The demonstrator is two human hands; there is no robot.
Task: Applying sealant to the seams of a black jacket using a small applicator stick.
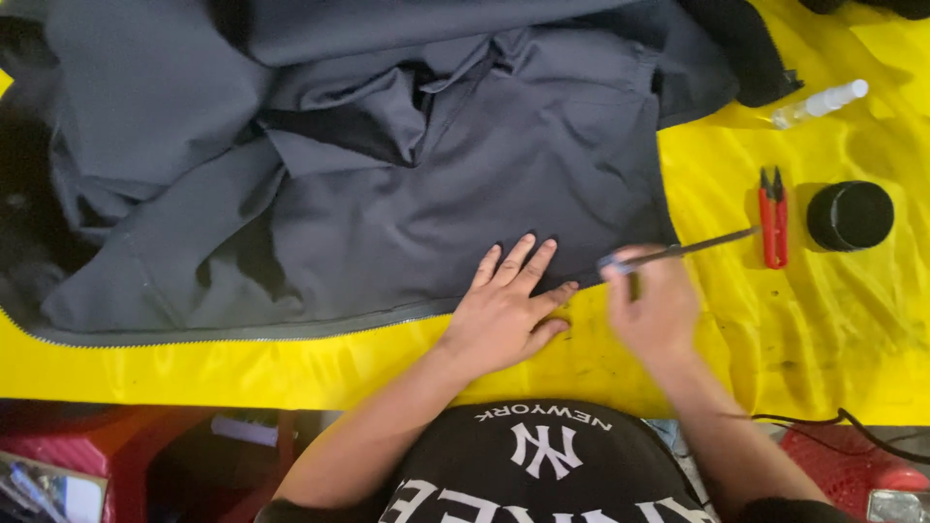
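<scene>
Fabric could snag: right hand (654, 315) (blurred) pinches tweezers (678, 252) beside the dark garment (465, 194), left hand's (504, 310) fingers splayed flat on it.

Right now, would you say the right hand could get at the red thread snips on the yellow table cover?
Probably yes. The red thread snips lie in the open on the yellow cover, just beyond the right hand, with nothing between. That hand already holds a thin metal tool, though, so it isn't free to grasp.

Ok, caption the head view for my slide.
Left hand flat on dark grey garment; right hand holding thin metal tool.
</scene>
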